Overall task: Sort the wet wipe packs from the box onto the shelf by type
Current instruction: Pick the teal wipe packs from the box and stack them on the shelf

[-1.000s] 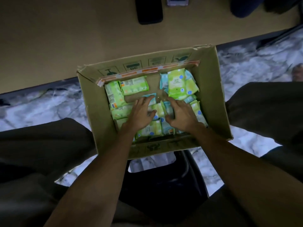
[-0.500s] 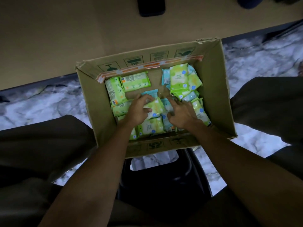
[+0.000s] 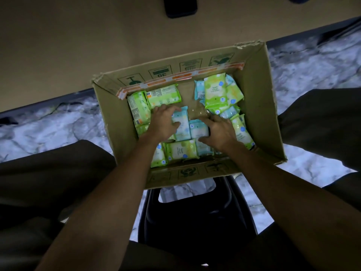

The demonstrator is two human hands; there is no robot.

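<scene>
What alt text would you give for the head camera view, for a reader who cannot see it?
Two bare hands, left hand and right hand, reach into an open cardboard box, each resting on a blue pack among green packs. The box stands on a pale marbled floor.

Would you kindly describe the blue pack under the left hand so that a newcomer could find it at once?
Start at the cardboard box on the floor and look to its middle, beside the bare patch of box bottom. The left hand rests its fingers on a pale blue pack lying lengthwise. The packs to its left are green; this is the blue one touched by that hand, and a second blue pack lies under the right hand.
</scene>
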